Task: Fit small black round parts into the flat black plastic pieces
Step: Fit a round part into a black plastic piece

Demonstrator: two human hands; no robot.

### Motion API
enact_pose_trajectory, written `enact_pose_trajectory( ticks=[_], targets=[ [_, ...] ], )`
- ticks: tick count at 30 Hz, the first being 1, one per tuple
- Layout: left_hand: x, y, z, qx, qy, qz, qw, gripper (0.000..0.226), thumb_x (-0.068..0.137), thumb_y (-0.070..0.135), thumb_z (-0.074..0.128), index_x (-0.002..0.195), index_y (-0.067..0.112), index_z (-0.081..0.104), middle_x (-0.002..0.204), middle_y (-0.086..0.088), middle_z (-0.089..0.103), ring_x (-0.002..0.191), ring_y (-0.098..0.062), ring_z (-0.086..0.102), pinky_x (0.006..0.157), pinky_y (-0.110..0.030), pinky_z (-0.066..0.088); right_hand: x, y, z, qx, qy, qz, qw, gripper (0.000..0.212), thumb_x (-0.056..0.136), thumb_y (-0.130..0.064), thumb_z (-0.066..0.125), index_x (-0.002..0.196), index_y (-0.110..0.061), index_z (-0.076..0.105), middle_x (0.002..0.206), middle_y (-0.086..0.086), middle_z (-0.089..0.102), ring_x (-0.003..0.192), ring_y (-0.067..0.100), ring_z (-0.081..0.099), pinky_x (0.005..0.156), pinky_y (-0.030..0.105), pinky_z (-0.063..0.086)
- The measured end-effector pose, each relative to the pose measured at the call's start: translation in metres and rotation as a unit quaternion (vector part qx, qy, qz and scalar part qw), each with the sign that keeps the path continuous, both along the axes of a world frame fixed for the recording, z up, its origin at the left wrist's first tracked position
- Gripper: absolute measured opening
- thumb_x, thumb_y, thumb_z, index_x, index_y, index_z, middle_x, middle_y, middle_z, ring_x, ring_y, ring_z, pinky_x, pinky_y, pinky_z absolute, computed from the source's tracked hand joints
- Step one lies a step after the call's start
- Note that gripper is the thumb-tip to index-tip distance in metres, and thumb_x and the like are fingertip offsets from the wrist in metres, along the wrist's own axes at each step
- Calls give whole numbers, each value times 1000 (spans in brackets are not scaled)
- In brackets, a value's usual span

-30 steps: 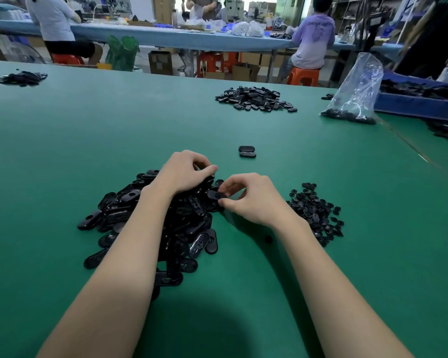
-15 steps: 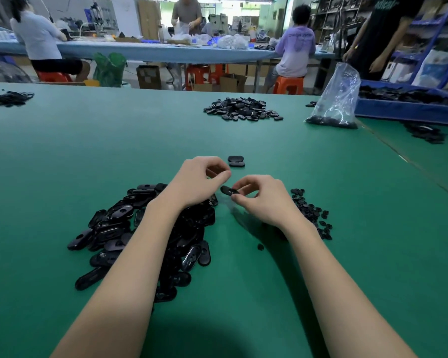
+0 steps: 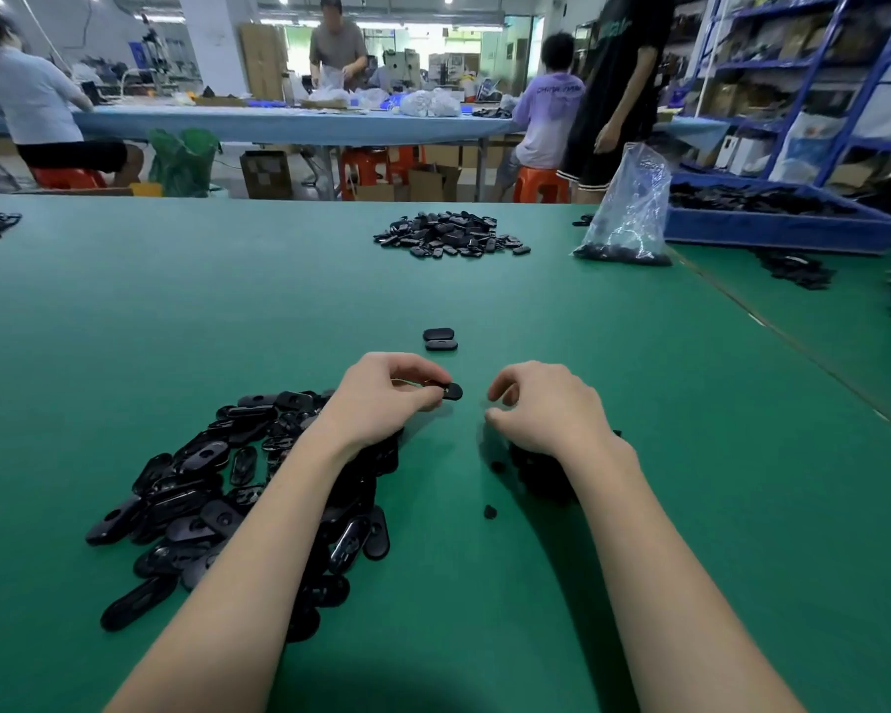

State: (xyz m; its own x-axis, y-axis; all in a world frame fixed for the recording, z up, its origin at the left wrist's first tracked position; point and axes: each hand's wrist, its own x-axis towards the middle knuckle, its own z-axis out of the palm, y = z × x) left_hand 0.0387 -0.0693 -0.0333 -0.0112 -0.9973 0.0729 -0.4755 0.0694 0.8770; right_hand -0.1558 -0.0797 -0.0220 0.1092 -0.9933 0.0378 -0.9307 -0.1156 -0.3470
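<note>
on the green tabletop (image 3: 124, 321) a heap of flat black plastic pieces (image 3: 217, 486) lay at the left, partly under the person's left forearm. the left hand (image 3: 381, 398) had its grip curled round one flat piece (image 3: 451, 391), pinched just above the cloth. the right hand (image 3: 546, 409) hovered near it, fingers loosely curled, holding nothing i could see. small black round parts (image 3: 489, 512) lay beneath and beside that wrist. two finished pieces (image 3: 439, 339) sat just beyond the hands.
</note>
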Motion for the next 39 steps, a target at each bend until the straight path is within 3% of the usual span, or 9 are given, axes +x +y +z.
enact_pose_trajectory(
  ticks=[4, 10, 13, 18, 24, 27, 29, 33, 39],
  targets=[
    [-2, 0, 0, 5, 14, 3, 1000, 18, 84, 14, 76, 95, 28, 78, 92, -5, 78, 81, -11, 66, 77, -23, 46, -6, -1, 0, 36, 69, -31, 996, 32, 88, -24, 61, 120, -24, 66, 125, 2, 64, 119, 27, 57, 83, 32, 43],
    [-4, 2, -1, 10, 31, 6, 999, 18, 84, 15, 76, 95, 29, 78, 92, -2, 77, 79, -8, 65, 77, -23, 44, -7, 1, -2, 42, -16, -75, 996, 30, 84, -8, 58, 107, -20, 73, 113, 9, 68, 101, 32, 64, 77, 31, 49],
    [-5, 2, -4, 13, 37, 8, 999, 18, 84, 14, 77, 94, 29, 78, 90, 6, 77, 75, -2, 66, 72, -19, 42, -7, 1, -2, 34, -16, -83, 996, 28, 84, -10, 61, 104, -23, 74, 112, 6, 70, 102, 31, 65, 76, 30, 46],
    [-7, 3, -3, 9, 40, 6, 999, 18, 85, 14, 76, 95, 29, 77, 92, 3, 77, 72, -5, 62, 64, -18, 40, -7, 0, -3, 27, 1, -82, 996, 30, 85, -10, 60, 109, -24, 72, 115, 6, 69, 104, 31, 64, 76, 29, 42],
    [-9, 5, -4, 18, 41, 3, 999, 18, 85, 15, 77, 96, 29, 77, 87, -3, 77, 77, -10, 64, 73, -20, 44, -8, -1, -6, 28, -2, -86, 996, 25, 88, -13, 61, 108, -22, 72, 115, 8, 68, 101, 31, 63, 76, 30, 42],
    [-9, 5, -6, 24, 47, 1, 999, 19, 84, 14, 77, 97, 27, 77, 82, -2, 77, 72, -7, 63, 72, -19, 43, -8, -1, -5, 14, -24, -84, 996, 17, 89, -17, 61, 95, -31, 70, 112, 0, 70, 100, 27, 62, 76, 28, 41],
    [-9, 5, -6, 17, 55, 0, 998, 20, 83, 11, 78, 97, 26, 76, 85, 4, 77, 72, -4, 65, 73, -16, 44, -11, -3, -4, 3, -82, -73, 994, 10, 91, -24, 63, 88, -33, 67, 101, -6, 72, 96, 22, 64, 75, 28, 44],
    [-10, 3, -6, -5, 80, 3, 997, 23, 82, 6, 79, 96, 23, 74, 96, 11, 75, 81, -2, 71, 77, -10, 49, -12, -2, -3, 29, -351, 17, 936, 5, 88, -24, 72, 84, -29, 72, 68, -10, 68, 52, 3, 49, 54, 17, 42],
    [-13, 5, -4, 0, 157, -4, 988, 26, 81, 0, 79, 100, 15, 73, 89, 0, 78, 80, -8, 73, 73, -12, 52, -4, 0, -4, 56, -458, 33, 887, 3, 86, -19, 78, 86, -22, 78, 67, -13, 70, 52, 6, 45, 52, 13, 40]
  ],
)
